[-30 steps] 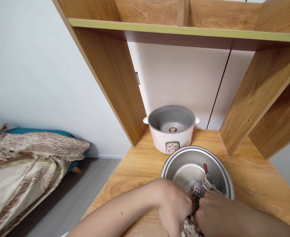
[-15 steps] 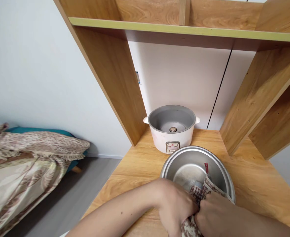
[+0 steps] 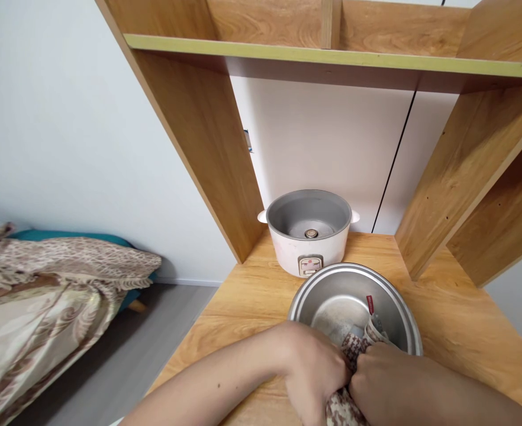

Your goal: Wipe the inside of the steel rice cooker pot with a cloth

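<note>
Cloth (image 3: 353, 345), brown and white and bunched up, right there in both fists! The left hand (image 3: 316, 370) has its fingers curled tight around it, and the right hand (image 3: 379, 374) clamps it just alongside, knuckles facing in. The two fists sit so close that one cannot tell whether they touch. A narrow, closed grip on each side, then, with fingertips tucked out of sight.

One part of the cloth pokes up beyond the grip, over the near part of the pot (image 3: 398, 307), a pale edge curling above the right fist and a little red tag (image 3: 370, 304) standing up past it. Another part hangs below the fists, toward the person, and runs out of the picture.

The pot gapes open just beyond the grip, its silvery inside showing, the near rim hidden behind hands and wrists. Further past it, slightly left of the grip, stands the white cooker (image 3: 283, 251), open at the top, a small round button in the middle of its floor. Whether pot and cooker touch is hard to tell.

Under it all spreads the wooden table (image 3: 225, 319). High beyond the grip runs a shelf (image 3: 327, 57) with a yellow-green edge. Well off to the left of the fists, a patterned cover (image 3: 61, 319) lies in folds over something blue.
</note>
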A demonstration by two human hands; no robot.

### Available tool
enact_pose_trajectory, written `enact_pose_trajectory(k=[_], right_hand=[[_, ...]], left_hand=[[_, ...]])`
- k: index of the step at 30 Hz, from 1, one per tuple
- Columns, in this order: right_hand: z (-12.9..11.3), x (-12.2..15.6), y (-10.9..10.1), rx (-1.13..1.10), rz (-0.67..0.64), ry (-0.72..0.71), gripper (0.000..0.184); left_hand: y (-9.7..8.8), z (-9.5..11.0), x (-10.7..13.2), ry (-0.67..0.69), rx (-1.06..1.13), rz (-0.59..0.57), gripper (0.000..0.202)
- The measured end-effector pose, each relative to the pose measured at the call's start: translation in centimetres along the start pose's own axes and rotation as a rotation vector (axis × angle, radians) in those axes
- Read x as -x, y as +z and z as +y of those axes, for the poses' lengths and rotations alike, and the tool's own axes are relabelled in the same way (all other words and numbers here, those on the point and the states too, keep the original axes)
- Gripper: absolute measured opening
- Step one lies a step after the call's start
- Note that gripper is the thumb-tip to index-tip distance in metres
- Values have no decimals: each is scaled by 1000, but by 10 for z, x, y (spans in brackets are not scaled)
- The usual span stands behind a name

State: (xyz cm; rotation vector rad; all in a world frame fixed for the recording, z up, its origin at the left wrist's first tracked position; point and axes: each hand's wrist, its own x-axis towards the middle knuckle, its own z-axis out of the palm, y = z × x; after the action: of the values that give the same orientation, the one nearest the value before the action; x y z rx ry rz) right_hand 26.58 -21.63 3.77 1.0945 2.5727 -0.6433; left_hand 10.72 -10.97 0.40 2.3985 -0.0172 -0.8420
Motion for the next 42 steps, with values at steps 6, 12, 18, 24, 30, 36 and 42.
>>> enact_pose_trajectory(k=[6, 12, 18, 24, 30, 36, 42], right_hand=[[-4, -1, -3, 66, 8, -29, 29], [-8, 1, 1, 94, 60, -20, 31], [-5, 1, 0, 43, 29, -3, 28], [-4, -3, -10, 62, -72, -25, 29], [-10, -1, -13, 95, -12, -32, 29], [-11, 0, -6, 115, -10, 3, 33], [-8, 0, -10, 83, -45, -16, 30]], left_hand=[[0, 0, 0, 51, 57, 22, 21], [-5, 5, 2, 147, 86, 80, 33], [-3, 2, 2, 83, 104, 55, 28], [3, -5, -2, 15, 117, 50, 33], [0, -3, -2, 53, 92, 55, 31], [-8, 6, 2, 129, 73, 45, 46], [-2, -1, -1, 91, 118, 59, 30]])
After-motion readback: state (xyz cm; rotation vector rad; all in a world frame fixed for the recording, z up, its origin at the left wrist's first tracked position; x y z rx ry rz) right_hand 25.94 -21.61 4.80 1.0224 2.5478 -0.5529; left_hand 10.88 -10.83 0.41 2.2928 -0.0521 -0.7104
